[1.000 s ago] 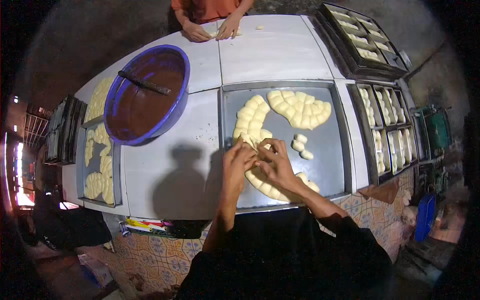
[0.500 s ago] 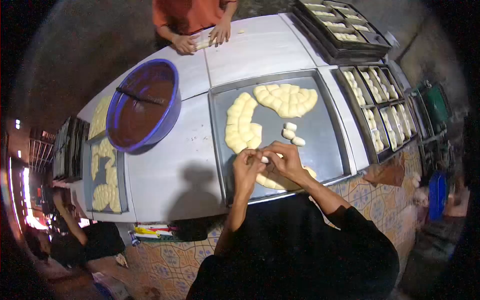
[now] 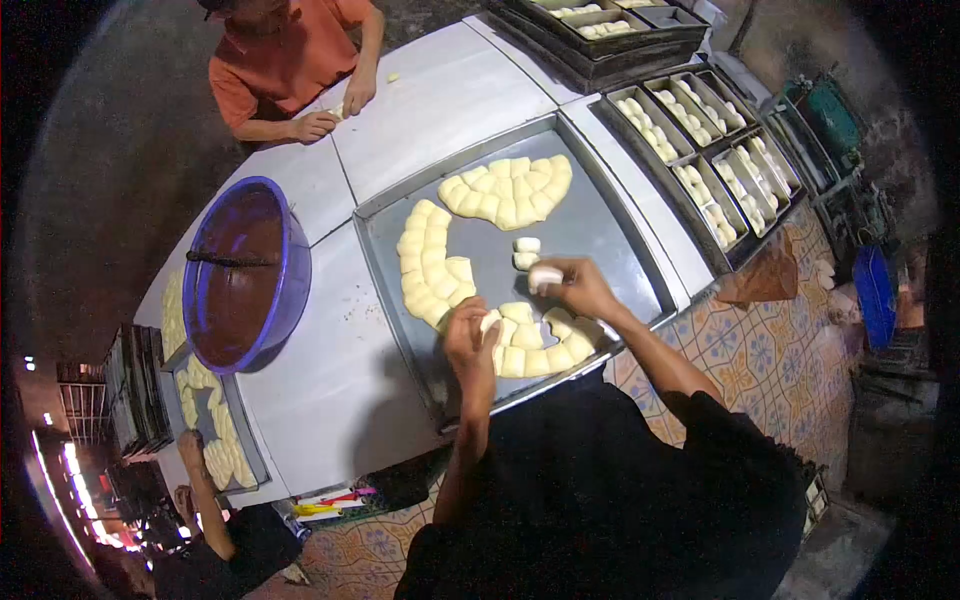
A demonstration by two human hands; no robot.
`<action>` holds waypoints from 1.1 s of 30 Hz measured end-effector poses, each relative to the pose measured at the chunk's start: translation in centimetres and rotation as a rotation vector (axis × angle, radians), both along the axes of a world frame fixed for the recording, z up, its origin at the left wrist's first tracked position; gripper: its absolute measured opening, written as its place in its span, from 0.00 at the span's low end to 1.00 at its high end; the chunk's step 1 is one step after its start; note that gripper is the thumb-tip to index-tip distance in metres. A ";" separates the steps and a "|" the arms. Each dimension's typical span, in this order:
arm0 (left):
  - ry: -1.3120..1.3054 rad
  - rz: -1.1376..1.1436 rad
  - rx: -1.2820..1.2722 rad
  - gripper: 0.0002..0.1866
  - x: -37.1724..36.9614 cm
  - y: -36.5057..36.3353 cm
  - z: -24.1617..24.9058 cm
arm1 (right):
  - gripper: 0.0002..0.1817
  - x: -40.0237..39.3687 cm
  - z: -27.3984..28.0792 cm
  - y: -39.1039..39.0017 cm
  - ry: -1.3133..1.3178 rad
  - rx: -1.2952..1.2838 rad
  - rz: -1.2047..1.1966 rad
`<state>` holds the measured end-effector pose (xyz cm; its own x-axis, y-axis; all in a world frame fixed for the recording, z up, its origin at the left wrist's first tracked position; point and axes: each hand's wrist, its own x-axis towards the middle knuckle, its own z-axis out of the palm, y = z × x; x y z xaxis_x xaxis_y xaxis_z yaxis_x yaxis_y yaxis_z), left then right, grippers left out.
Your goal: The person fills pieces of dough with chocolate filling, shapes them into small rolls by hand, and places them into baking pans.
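Observation:
A wide metal tray lies in front of me, holding pale dough in joined clusters: a fan-shaped one at the far side, a curved one at the left and a ring-like one at the near edge. Two loose dough pieces rest near the tray's middle. My right hand pinches a dough piece, blurred by motion, just nearer than those two. At the near left, my left hand is closed with a small dough piece at its fingertips, beside the near cluster.
A purple basin of brown filling with a dark stick stands left. Divided black pans of dough rolls line the right side. Across the table, a person in an orange shirt handles dough. Another person's arm reaches toward a smaller tray.
My hands have moved apart. My right hand has taken one of the three loose dough pieces, while my left keeps a piece lower left. The camera view has turned and shifted.

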<state>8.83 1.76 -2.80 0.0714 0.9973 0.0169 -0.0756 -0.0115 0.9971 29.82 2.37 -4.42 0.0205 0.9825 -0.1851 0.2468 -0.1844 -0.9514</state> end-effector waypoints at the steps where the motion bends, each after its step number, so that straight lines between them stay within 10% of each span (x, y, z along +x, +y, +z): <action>1: 0.058 0.051 -0.013 0.10 -0.3 0.5 0.7 | 0.18 1.2 -2.4 1.4 -0.005 0.151 -0.125; 5: 0.119 0.159 0.159 0.08 -3.6 1.0 -1.5 | 0.28 3.8 -3.6 3.2 0.279 -0.145 -0.079; 10: -0.106 0.419 0.013 0.05 -7.7 0.1 -4.2 | 0.30 2.0 -2.7 2.0 -0.560 0.365 -0.015; 18: -0.050 0.556 0.028 0.03 -8.0 -2.4 -4.4 | 0.30 3.5 -4.1 4.0 -0.525 0.391 0.131; 20: -0.103 0.545 -0.073 0.03 -6.7 -2.6 -3.9 | 0.43 3.7 -3.6 3.6 -0.537 0.331 0.209; 22: 0.307 0.532 -0.003 0.04 -7.8 -2.8 -7.0 | 0.48 3.6 -2.3 3.3 -0.717 0.466 0.169; 28: 0.774 -0.084 0.505 0.06 -4.2 -1.8 -7.7 | 0.24 1.6 -4.6 5.3 -0.843 0.633 0.295; 33: 0.480 -0.188 -0.010 0.08 2.7 -2.5 -7.6 | 0.14 3.3 -5.4 8.2 -0.086 0.211 0.041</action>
